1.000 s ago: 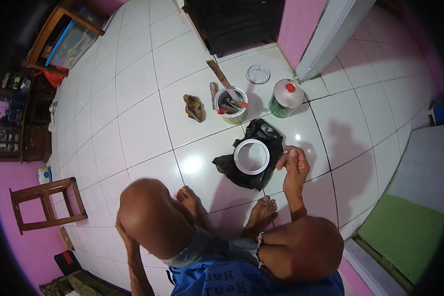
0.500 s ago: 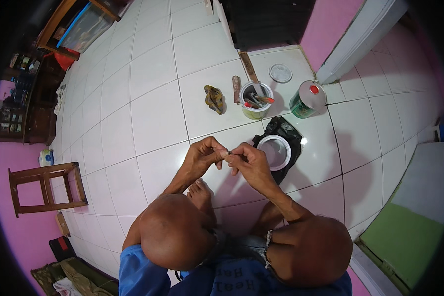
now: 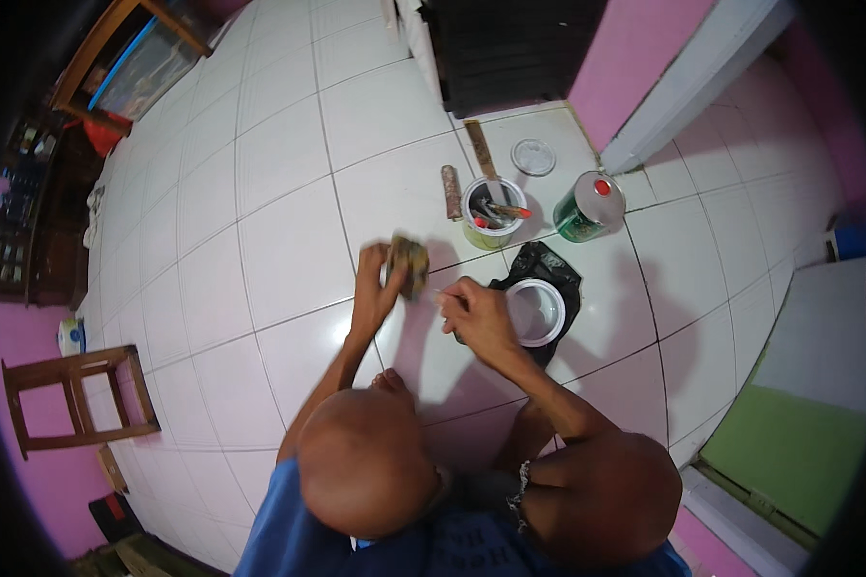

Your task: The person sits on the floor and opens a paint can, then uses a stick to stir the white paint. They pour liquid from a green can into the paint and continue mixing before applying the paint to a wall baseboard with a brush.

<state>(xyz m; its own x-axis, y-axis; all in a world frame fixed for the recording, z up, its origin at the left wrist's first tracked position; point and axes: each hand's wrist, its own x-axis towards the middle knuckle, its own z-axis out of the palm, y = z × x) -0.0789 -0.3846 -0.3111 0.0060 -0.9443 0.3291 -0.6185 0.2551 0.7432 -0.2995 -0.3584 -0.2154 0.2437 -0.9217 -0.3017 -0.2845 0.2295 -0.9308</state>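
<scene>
The rag [image 3: 410, 264] is blurred, so its folds are hard to make out; it shows as a crumpled, stained yellow and dark bundle left of the middle of the frame. The left hand [image 3: 374, 272] has its thumb and fingers closed on it, some fingers lying out of sight behind it. The left forearm slants up from behind the left knee [image 3: 366, 462], which hides its lower part.

The right hand [image 3: 473, 313] is near the middle of the frame, just right of the rag and apart from it. Its fingers curl inward, thumb and forefinger close together and pointing left. Something thin and pale seems to show at the tips, but I cannot tell what it is or whether the hand holds it. The right forearm runs down toward the lower right, its wrist crossing the left edge of the white-rimmed tub [image 3: 546, 313] and covering some of the black bag [image 3: 553, 264] under it.

Above these, a smaller pail [image 3: 488, 237] holds a scraper [image 3: 480, 152] and red-tipped tools, their lower ends hidden inside. A green can [image 3: 579, 216] with a red cap stands to its right. At lower left, a wooden stool [image 3: 77, 361] blurs toward the rim.
</scene>
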